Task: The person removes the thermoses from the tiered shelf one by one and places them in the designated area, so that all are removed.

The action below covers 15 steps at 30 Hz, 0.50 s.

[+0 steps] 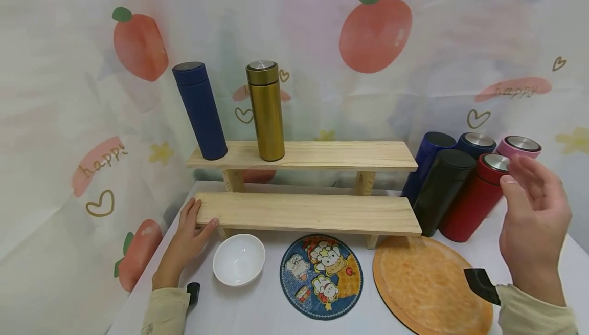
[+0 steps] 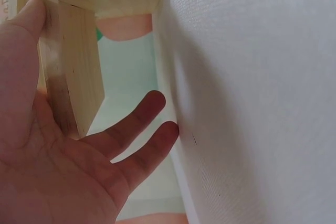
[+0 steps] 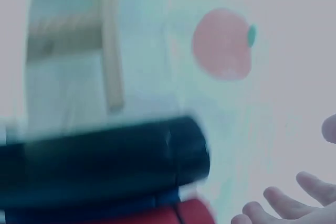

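Soft, even light is filling my head view; my right wrist view is smearing with motion blur, washed pale.

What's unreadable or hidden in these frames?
- Right wrist view: motion blur; black flask and red flask show only as smears, lids unreadable.
- Right hand: only fingertips enter the right wrist view, at the frame's edge.
- Left wrist view: white cloth fills the right half; only the lower shelf end shows beside the left hand.
- Head view: the rear blue flask is mostly covered by the black one in front.
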{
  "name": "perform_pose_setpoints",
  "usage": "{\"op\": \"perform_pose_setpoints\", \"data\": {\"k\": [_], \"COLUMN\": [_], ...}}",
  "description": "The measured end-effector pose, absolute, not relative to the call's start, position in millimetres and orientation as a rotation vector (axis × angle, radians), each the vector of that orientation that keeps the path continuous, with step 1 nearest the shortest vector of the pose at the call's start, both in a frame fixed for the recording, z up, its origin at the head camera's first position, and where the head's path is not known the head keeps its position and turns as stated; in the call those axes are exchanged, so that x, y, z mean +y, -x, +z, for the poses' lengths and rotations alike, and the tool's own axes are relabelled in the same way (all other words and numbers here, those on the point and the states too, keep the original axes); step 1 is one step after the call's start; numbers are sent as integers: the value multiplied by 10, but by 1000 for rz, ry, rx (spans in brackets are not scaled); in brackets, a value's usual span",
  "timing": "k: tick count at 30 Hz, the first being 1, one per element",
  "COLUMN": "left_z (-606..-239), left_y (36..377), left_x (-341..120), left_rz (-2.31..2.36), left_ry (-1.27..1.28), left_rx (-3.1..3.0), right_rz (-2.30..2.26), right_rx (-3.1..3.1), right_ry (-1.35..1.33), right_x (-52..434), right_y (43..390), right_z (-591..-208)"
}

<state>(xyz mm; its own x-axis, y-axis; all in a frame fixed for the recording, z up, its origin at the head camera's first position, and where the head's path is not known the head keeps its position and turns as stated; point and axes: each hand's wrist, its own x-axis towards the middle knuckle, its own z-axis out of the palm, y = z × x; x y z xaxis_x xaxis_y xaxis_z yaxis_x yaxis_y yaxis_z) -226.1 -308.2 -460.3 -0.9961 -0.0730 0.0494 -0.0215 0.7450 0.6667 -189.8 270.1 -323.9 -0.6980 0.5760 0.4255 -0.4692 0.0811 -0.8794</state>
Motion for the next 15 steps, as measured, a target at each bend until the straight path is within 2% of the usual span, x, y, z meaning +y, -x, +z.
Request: {"op": "perform_pose_setpoints", "data": {"k": [5, 15], "left_z": [-4593, -4623], "left_y": [2296, 2281], "left_x": [-3066, -3078], "left_rz": [-1088, -1106], "left_ry": [-86, -71], "left_rx": [-2877, -2858], "right_rz": [1992, 2063], "right_rx": [-1385, -1737], "right_ry": [-128, -497], "right_x": [2487, 2090], "right_y": [1930, 2177], "right_z": [-3209, -3213]}}
